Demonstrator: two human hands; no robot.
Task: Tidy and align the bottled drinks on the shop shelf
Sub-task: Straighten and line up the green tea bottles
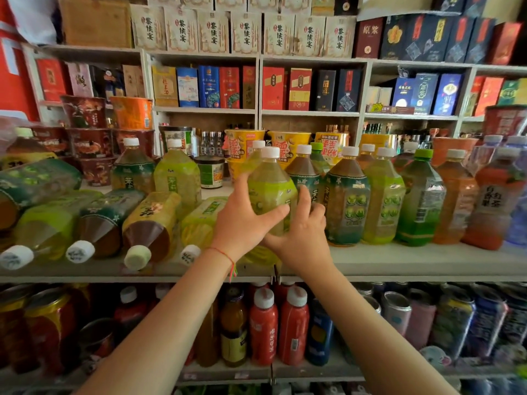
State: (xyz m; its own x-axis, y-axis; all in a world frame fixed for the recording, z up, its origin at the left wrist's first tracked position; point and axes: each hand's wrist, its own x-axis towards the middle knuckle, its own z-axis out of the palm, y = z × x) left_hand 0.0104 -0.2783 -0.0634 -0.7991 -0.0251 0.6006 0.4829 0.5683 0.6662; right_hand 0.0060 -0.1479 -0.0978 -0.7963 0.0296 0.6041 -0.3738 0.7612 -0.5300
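A tall yellow-green tea bottle (269, 192) with a white cap stands upright at the middle of the shelf (399, 262). My left hand (243, 220) grips its left side and my right hand (302, 238) holds its lower right side. To its right stands a row of upright bottles (382, 195), green, yellow and orange. To its left several bottles lie on their sides (108, 220) with caps toward the shelf's front edge; one lying yellow bottle (199, 223) rests just beside my left wrist. Two more bottles (176, 172) stand upright behind the lying ones.
Instant-noodle cups (245, 145) and bowls (85, 129) are stacked behind the bottles. Boxed goods (228, 86) fill the upper shelves. The lower shelf holds red bottles (263, 329) and cans (396, 312). A bare strip of shelf runs along the front at right.
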